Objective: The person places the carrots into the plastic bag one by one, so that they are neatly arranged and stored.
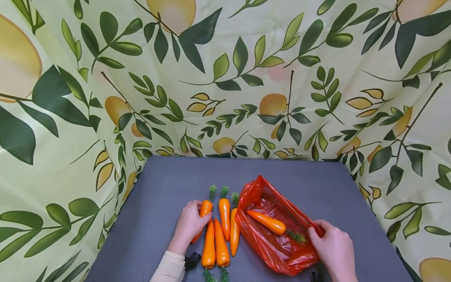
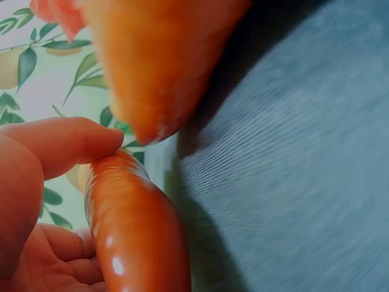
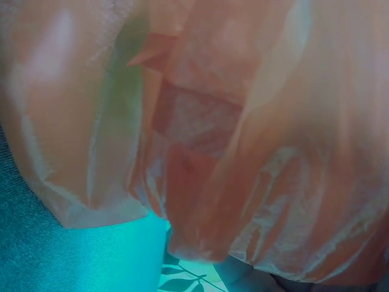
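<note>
Grey tabletop (image 1: pixel 158 188), lower centre, no writing legible to me. My left hand (image 1: pixel 188 225) grips the leftmost carrot (image 1: pixel 203 213) of a row; my right hand (image 1: pixel 334 248) pinches the red bag's (image 1: pixel 278 250) rim at lower right, another carrot (image 1: pixel 266 222) inside.

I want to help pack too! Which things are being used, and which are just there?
In use: left hand gripping an orange plastic carrot; right hand holding the red plastic bag.
Just there: leaf-print cloth backdrop; grey table.

6 carrots (image 1: pixel 221 231), glossy orange with green tops; bag (image 1: pixel 278 250), translucent red. Counter (image 1: pixel 155 203) dark grey; backdrop (image 1: pixel 246 70) pale yellow-green with dark green leaf and yellow lemon print.
</note>
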Available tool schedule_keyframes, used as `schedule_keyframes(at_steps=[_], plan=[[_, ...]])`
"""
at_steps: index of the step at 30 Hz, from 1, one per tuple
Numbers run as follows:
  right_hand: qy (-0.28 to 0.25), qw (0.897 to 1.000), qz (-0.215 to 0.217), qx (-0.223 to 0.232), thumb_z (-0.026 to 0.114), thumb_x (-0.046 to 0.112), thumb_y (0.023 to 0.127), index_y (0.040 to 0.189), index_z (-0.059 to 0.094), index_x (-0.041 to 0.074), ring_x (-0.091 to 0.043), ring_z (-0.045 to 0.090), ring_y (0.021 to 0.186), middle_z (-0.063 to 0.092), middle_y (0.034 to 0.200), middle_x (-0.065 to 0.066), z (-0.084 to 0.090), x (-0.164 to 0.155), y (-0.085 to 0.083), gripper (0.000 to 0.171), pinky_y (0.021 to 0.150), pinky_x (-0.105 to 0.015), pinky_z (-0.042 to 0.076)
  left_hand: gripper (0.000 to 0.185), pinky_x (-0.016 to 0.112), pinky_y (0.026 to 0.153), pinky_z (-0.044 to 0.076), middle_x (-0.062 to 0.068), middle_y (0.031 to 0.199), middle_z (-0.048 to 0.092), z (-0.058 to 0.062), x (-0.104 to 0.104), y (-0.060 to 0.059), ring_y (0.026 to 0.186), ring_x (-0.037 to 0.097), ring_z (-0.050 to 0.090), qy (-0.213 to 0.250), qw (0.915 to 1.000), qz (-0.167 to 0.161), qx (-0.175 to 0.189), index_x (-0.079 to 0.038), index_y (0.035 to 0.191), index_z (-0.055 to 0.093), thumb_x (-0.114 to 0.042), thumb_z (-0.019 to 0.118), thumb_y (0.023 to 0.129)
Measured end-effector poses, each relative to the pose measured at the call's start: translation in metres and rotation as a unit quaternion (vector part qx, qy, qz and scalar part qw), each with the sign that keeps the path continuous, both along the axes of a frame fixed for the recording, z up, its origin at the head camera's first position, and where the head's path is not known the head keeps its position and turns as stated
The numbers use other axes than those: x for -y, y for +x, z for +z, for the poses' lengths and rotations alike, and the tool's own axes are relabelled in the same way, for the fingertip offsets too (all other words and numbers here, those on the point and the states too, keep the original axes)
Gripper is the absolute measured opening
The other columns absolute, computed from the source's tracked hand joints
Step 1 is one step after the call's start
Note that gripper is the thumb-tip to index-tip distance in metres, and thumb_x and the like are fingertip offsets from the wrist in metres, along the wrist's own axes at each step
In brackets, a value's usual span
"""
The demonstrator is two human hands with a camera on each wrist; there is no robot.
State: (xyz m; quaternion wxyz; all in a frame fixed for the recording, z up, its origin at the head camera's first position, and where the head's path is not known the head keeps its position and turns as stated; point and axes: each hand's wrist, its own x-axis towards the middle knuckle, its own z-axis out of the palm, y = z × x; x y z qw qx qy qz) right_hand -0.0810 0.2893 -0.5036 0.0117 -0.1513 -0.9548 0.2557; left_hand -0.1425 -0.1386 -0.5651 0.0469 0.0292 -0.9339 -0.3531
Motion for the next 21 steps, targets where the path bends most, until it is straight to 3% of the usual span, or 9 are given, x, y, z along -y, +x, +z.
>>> schedule_keyframes(at_steps=[5,21], plan=[[-0.001,1.000,0.000,-0.007,0.078,0.030,0.098,0.118,0.080,-0.001,-0.020,0.066,0.069,0.082,0.097,-0.020,-0.001,0.000,0.000,0.037,0.061,-0.035,0.057,0.044,0.037,0.076,0.060,0.010,0.103,0.070,0.008,0.007,-0.004,0.083,0.019,0.062,-0.004,0.9999,0.000,-0.017,-0.001,0.118,0.073,-0.029,0.090,0.090],[-0.001,1.000,0.000,-0.012,0.078,0.029,0.098,0.118,0.080,-0.003,-0.019,0.067,0.068,0.082,0.097,-0.022,-0.002,0.003,0.000,0.038,0.059,-0.034,0.057,0.048,0.045,0.083,0.062,0.015,0.110,0.071,0.049,0.021,-0.014,0.091,0.027,0.066,-0.018,0.9983,0.018,-0.053,0.001,0.123,0.072,-0.029,0.090,0.091]])
